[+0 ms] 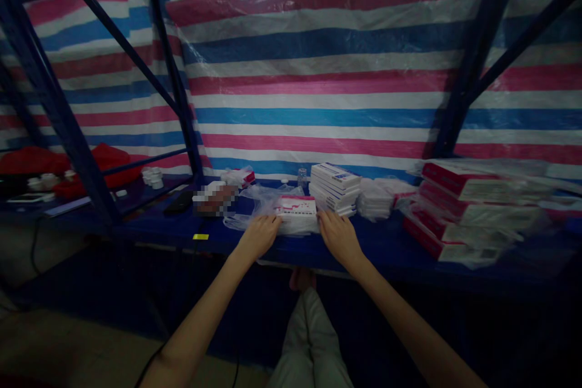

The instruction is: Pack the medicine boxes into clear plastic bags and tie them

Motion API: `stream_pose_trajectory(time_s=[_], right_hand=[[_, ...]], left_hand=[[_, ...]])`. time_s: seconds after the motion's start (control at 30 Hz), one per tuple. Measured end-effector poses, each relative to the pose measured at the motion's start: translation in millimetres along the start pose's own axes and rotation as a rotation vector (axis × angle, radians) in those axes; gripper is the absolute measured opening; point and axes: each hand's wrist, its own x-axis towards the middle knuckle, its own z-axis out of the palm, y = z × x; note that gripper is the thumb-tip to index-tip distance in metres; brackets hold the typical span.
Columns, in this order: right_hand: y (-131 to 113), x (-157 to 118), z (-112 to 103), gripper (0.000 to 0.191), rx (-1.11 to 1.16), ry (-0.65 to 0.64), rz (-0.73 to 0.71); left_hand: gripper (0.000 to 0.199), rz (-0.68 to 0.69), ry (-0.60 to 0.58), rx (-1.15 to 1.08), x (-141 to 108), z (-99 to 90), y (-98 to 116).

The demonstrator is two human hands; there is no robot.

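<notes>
A white box with pink print [296, 207] sits in front of me on the blue shelf, with clear plastic film [259, 195] around and under it. My left hand [264, 233] is closed on the box's left side. At the opposite side, the curled fingers of my right hand [337, 233] grip the box's right edge. The fingertips of both hands are partly hidden. Just behind my right hand rises a stack of white and blue boxes [335, 185].
To the right stand plastic-wrapped piles of red and white boxes [464, 209], and a smaller wrapped bundle [376, 199]. A black phone-like object [179, 201] lies at the left. Blue rack posts [168, 66] frame both sides, before a striped plastic sheet [318, 82]. A small clear bottle [302, 177] stands behind.
</notes>
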Motion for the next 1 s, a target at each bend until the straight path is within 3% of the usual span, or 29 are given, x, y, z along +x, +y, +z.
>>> stream_pose_trajectory(time_s=[0.13, 0.3, 0.47, 0.6, 0.73, 0.9, 1.0], right_hand=[[10, -4, 9, 0.025, 0.105, -0.121, 0.17], [17, 16, 29, 0.041, 0.386, -0.133, 0.227], [23, 38, 45, 0.044, 0.457, -0.235, 0.274], [23, 50, 47, 0.041, 0.408, -0.354, 0.322], [18, 58, 48, 0.037, 0.361, -0.393, 0.362], [6, 57, 46, 0.036, 0.294, -0.341, 0.471], [0, 49, 45, 0.036, 0.282, -0.152, 0.453]], left_hand=[[0.025, -0.202, -0.048, -0.264, -7, 14.5, -20], [0.036, -0.298, -0.01, -0.554, 18, 25.6, -36], [0.036, -0.415, -0.036, -0.623, 45, 34.8, -39], [0.036, -0.461, -0.069, -0.59, 63, 41.7, -41], [0.039, -0.567, -0.126, -0.53, 73, 47.7, -40], [0.034, -0.642, -0.131, -0.474, 69, 49.5, -32], [0.027, -0.567, -0.083, -0.452, 61, 50.0, -32]])
